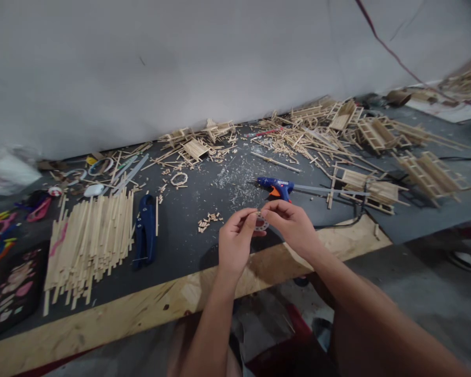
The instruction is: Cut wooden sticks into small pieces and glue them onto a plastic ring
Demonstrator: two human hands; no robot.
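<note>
Just above the table's front edge, my left hand (237,235) grips a small pale ring with holes around its band (262,225). My right hand (289,222) pinches at the ring's upper edge, its thumb and forefinger close to the left fingertips. The fingers cover part of the ring, and any tiny piece between them is hidden. Short cut wooden bits (209,222) lie left of my hands. Beyond them a blue glue gun (275,186) rests on its side, with a clear glue stick (329,190) out of its back.
On the left are a stack of thin wooden sticks (92,235), a blue cutter (144,230) and a dark patterned case (15,288). A wooden ring (179,179) lies farther back. Small stick-built chairs (434,175) and loose sticks crowd the right. A black cord (337,225) trails near my right arm.
</note>
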